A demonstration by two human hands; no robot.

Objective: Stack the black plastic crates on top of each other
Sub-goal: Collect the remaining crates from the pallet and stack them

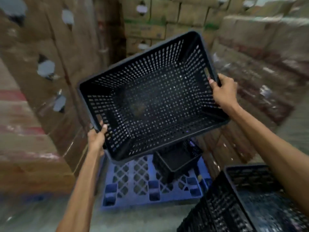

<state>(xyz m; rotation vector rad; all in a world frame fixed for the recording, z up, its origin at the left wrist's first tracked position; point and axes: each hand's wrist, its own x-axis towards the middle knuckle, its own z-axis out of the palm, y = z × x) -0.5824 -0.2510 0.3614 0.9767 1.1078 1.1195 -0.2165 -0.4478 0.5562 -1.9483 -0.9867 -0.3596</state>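
I hold a black perforated plastic crate (150, 97) in the air, tilted with its open side toward me. My left hand (97, 139) grips its near left rim by the handle slot. My right hand (224, 91) grips the right rim beside the other handle slot. Below it, partly hidden, another black crate (177, 163) stands on a blue plastic pallet (133, 181). A third stack of black crates (242, 201) sits at the lower right, under my right forearm.
Tall stacks of cardboard boxes (41, 81) wall in the left side, the back (147, 22) and the right (260, 47). Grey concrete floor (41, 215) shows in front of the pallet. The picture is motion-blurred.
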